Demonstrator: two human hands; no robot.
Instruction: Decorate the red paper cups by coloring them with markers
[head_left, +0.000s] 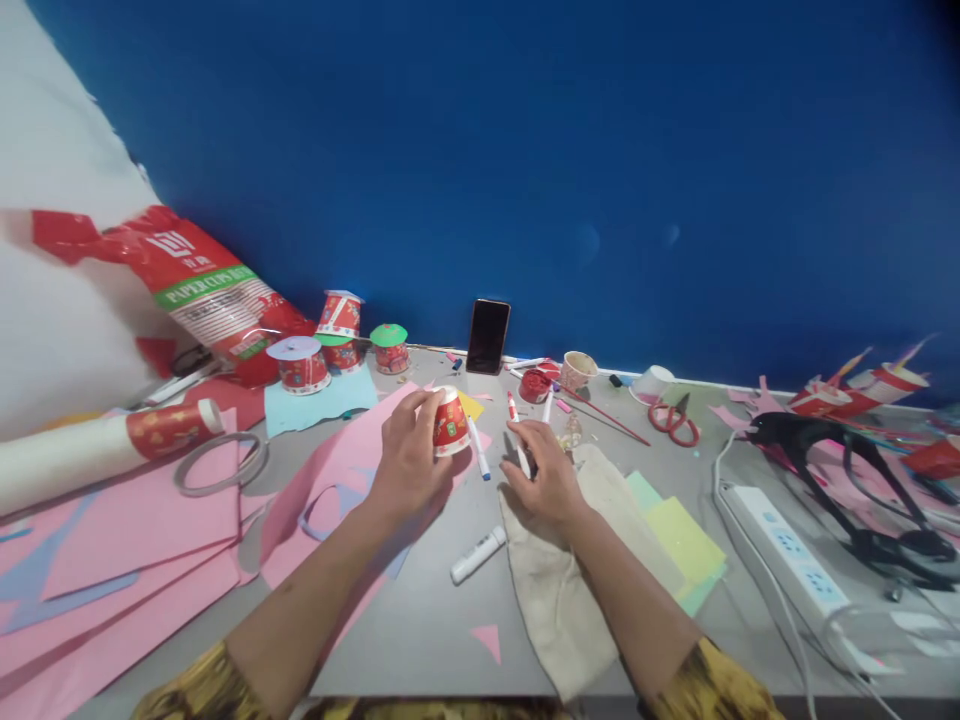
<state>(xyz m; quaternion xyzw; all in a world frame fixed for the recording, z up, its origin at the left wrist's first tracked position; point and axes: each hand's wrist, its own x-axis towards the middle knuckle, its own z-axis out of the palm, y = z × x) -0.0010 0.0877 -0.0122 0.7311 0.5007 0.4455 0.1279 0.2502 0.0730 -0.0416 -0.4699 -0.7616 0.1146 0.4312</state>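
My left hand (409,450) is closed on a red patterned paper cup (451,425), which is upside down with its white base upward. Between the fingers of my right hand (547,470) is a white marker with a red end (513,408), pointing away from me. A white marker with a blue end (478,450) lies just right of the cup. Closer to me is a white capped tube (478,555), lying on its side. Beneath my right hand and forearm spreads a beige cloth bag (551,610).
Pink paper sheets (150,560) cover the left side, with a grey tape ring (221,463) on them. Decorated cups (301,368) stand at the back left. A phone (488,336) leans on the blue wall. Right are red-handled scissors (673,420), yellow paper (684,540) and a power strip (795,560).
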